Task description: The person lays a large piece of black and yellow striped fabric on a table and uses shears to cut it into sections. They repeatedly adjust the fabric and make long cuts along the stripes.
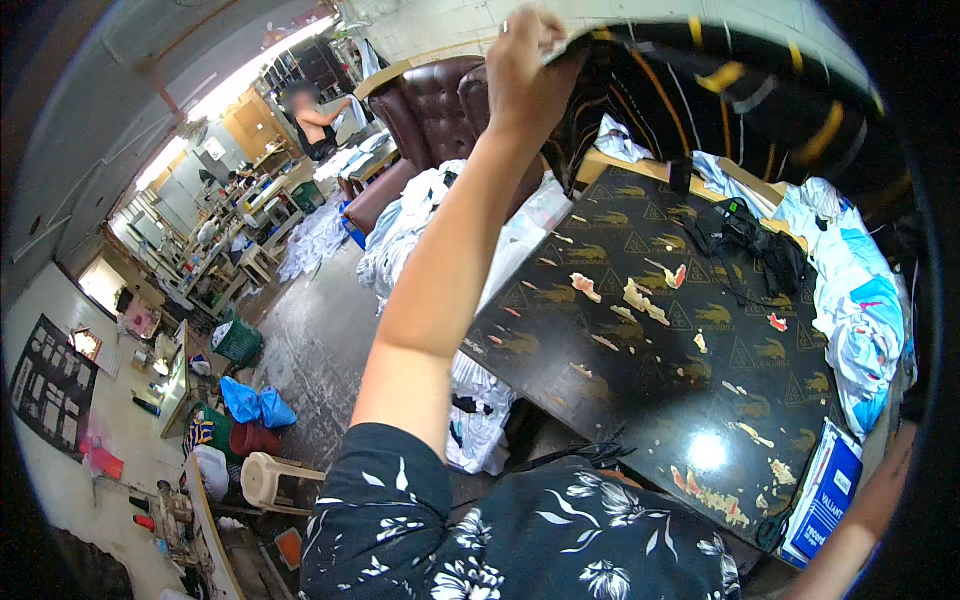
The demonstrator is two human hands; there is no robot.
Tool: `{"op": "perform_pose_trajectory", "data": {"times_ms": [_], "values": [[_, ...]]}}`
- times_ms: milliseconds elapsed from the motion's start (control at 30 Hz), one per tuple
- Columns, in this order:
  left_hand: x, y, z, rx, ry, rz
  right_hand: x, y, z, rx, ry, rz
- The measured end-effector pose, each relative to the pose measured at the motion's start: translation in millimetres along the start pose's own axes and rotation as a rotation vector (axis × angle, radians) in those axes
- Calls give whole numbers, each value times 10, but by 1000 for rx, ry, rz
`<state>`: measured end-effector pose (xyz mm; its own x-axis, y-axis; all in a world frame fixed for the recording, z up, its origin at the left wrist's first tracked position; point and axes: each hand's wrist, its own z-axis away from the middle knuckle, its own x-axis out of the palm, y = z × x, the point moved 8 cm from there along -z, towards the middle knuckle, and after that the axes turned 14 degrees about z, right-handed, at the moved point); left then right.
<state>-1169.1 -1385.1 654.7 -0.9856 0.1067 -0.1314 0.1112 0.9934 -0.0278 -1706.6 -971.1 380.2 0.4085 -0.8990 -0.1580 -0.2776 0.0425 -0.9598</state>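
Note:
My left hand (525,65) is raised high at the top of the head view, fingers closed on the edge of a black fabric (690,85) with yellow, orange and white streaks. The fabric spreads in a wide arc to the right, blurred by motion. Beneath it stands a black-topped table (640,390) with a gold crocodile print and worn, peeled patches. My right forearm (870,510) enters at the lower right; its hand is lost at the dark rim. Near that forearm lie a blue and white box (830,495) and dark-handled scissors (770,530).
A tangled black strap-like item (755,245) lies on the table. White and blue garments (855,290) line its right side. Left of the table stand a maroon tufted armchair (430,115) and a heap of white cloth (410,220). A beige stool (280,480) is lower left; another person (315,120) works far back.

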Motion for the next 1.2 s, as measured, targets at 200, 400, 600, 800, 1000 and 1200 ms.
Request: {"op": "perform_pose_trajectory", "data": {"times_ms": [200,400,600,800,1000,1200], "values": [[442,144,2016,-449,-680,206,87,996,327,-1,-271,-152],[660,531,3102,-857,-919,310,-47,2433,613,207,40,458],[-58,1251,1406,-629,-226,872,242,1768,819,-12,284,298],[239,2055,1379,-346,-488,1370,744,1242,1309,-79,284,299],[622,1651,1514,-403,-529,1384,489,1329,1827,85,309,353],[584,1437,1726,-389,-541,1485,1179,1612,2566,88,40,639]]}}
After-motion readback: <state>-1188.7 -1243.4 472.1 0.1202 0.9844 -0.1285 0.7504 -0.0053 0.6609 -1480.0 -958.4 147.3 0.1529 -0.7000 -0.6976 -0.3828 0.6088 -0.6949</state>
